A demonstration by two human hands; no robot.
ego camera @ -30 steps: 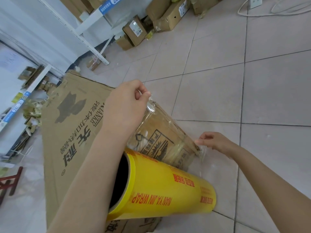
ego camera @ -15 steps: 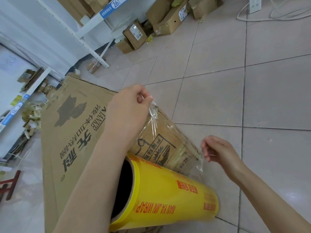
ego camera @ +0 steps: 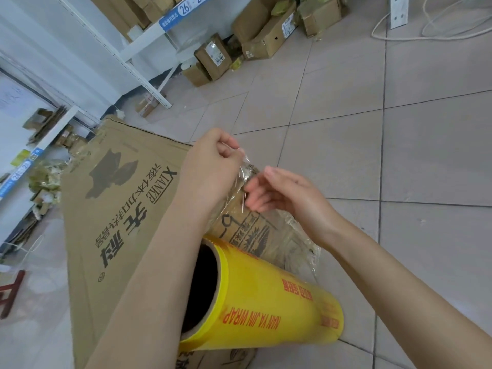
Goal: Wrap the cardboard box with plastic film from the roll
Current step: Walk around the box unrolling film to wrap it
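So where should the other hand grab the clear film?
Pinch the film at its free upper edge, beside where the left hand pinches it, coming from the right. There it lifts crinkled off the cardboard box; lower down it looks stretched flat, probably harder to catch.

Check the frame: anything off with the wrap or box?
The plastic film over the end of the cardboard box lies crumpled and bunched, not flat, with a loose edge sticking out beside the roll. The left hand pinches its top corner. Nothing else stands out.
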